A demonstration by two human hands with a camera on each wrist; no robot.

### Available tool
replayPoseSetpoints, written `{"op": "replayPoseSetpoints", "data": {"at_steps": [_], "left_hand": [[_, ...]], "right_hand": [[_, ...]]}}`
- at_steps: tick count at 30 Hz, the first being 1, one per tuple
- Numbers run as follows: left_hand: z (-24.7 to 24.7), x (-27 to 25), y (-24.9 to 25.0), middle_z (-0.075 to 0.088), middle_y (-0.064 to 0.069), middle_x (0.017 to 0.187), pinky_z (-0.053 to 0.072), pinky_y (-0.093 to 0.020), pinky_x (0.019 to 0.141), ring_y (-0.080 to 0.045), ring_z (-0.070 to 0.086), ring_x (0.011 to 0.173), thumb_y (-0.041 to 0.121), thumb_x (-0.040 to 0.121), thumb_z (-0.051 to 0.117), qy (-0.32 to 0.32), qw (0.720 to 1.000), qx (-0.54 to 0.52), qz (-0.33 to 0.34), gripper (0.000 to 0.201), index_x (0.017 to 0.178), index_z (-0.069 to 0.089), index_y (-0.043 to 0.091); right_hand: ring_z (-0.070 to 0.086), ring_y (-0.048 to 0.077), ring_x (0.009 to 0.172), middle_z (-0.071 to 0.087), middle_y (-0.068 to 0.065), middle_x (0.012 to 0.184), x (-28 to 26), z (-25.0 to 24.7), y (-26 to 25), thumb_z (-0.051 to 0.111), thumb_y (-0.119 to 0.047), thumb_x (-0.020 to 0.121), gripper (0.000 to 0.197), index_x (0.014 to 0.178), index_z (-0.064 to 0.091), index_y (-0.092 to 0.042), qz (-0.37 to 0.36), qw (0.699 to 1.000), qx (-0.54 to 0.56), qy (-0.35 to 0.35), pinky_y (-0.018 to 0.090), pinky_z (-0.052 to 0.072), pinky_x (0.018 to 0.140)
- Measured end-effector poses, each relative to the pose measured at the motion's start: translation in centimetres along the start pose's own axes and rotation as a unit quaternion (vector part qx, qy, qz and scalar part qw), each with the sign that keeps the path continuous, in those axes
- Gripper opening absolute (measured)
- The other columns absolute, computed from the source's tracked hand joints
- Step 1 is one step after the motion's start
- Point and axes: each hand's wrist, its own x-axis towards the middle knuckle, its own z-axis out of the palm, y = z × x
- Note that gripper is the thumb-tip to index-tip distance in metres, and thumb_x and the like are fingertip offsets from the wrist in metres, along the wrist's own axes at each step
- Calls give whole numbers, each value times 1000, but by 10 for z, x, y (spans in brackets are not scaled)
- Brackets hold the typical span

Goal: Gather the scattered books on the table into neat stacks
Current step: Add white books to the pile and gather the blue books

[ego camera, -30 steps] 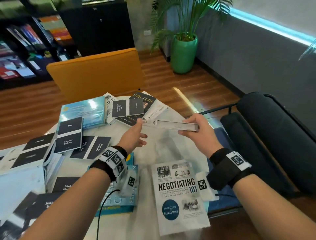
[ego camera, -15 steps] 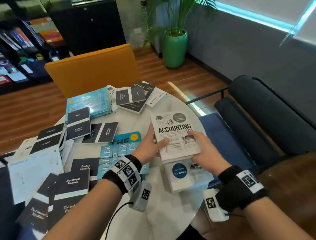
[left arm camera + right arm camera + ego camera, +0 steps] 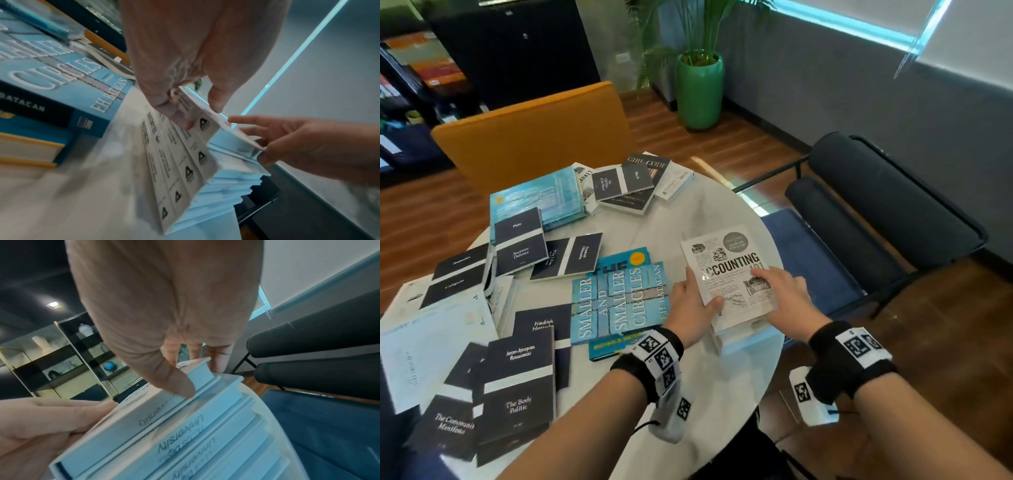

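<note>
The white book "Accounting 101" (image 3: 732,274) lies face up on top of a stack of several white books (image 3: 736,337) near the table's right front edge. My left hand (image 3: 705,298) pinches its spine side, thumb on the cover. My right hand (image 3: 774,284) has its fingers spread on the cover and its thumb at the near corner. The left wrist view shows the left hand (image 3: 185,113) gripping the top book's spine above the stack (image 3: 185,178), and the right hand (image 3: 257,138) at the corner. Seen from the right wrist, the right hand (image 3: 195,378) thumb presses the top book's near edge.
A blue book "Smaller and Smaller Circles" (image 3: 619,301) lies just left of the stack. Small black books (image 3: 517,394) cover the round white table (image 3: 705,394) at left. More books (image 3: 640,181) lie at the far side. An orange chair (image 3: 534,137) and a dark chair (image 3: 876,212) stand close.
The book was held edge-on in the air between both hands, then came down face up over "Negotiating 101". It now sits on that stack, and both hands have dropped with it.
</note>
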Motion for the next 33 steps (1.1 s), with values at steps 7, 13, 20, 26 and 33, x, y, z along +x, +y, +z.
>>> {"op": "replayPoseSetpoints", "data": {"at_steps": [7, 13, 20, 26, 33], "left_hand": [[12, -18, -1, 1, -10, 162, 19, -44, 119, -32, 10, 147, 52, 60, 84, -54, 978, 201, 19, 135, 155, -6, 16], [20, -21, -6, 19, -10, 157, 33, -43, 113, -30, 29, 136, 44, 70, 78, -17, 963, 265, 49, 117, 154, 1, 16], [24, -25, -10, 35, -5, 147, 43, -41, 104, -27, 40, 123, 38, 69, 76, 18, 964, 252, 83, 106, 152, 12, 17], [24, -29, -10, 37, -1, 146, 43, -41, 104, -25, 40, 124, 36, 69, 77, 27, 968, 232, 87, 106, 152, 14, 18], [39, -33, -42, 38, 7, 128, 45, -37, 103, -13, 44, 117, 29, 50, 91, 4, 993, 115, 1, 129, 151, 11, 25]], "right_hand": [[24, 19, 126, 31, -5, 144, -12, -6, 4, 55, 2, 76, 89, 148, 21, -38, 2, 998, -30, -54, 37, 29, 112], [28, 20, 130, 36, -3, 144, -14, -4, 14, 68, -4, 80, 84, 148, 28, -35, -13, 1000, -21, -18, 36, 30, 111], [30, 20, 132, 41, -2, 142, -17, 0, 22, 71, -10, 82, 76, 145, 36, -33, -25, 1000, -6, 17, 37, 29, 113], [33, 17, 130, 45, -4, 139, -19, 1, 26, 72, -11, 82, 78, 145, 34, -34, -28, 999, -9, 22, 37, 33, 111], [56, 8, 110, 58, -10, 119, -12, 7, 56, 77, -6, 70, 72, 131, 46, -30, 1, 995, 95, -13, 26, 51, 90]]}}
